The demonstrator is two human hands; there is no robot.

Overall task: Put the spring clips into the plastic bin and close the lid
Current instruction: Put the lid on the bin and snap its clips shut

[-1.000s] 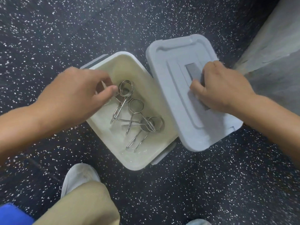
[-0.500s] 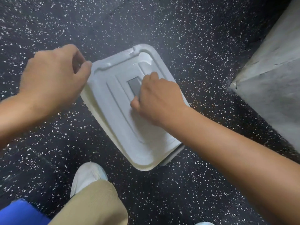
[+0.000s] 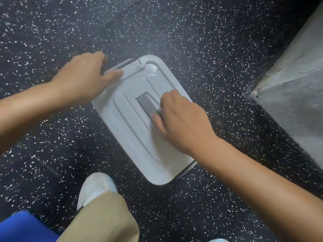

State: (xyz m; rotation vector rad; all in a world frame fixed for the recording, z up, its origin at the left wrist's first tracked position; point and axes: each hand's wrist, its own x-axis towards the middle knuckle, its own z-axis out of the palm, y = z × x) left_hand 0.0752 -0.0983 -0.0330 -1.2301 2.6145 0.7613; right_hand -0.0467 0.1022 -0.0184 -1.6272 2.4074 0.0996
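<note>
The pale grey lid [image 3: 132,130] lies flat over the white plastic bin, which stands on the dark speckled floor; a grey side latch [image 3: 187,170] shows at the near right corner. The spring clips are hidden under the lid. My right hand [image 3: 181,123] rests on the lid's middle, fingers curled around the grey handle [image 3: 146,103]. My left hand [image 3: 83,79] grips the far left corner of the lid, thumb on top and fingers over the edge.
A grey concrete block [image 3: 293,95] stands to the right of the bin. My white shoe [image 3: 96,187] and tan trouser leg [image 3: 103,219] are just in front of the bin. A blue object [image 3: 22,227] sits at the bottom left.
The lid, beside the open bin a second ago, now covers it and hides the clips. My left hand left the clips and moved to the lid's far left corner.
</note>
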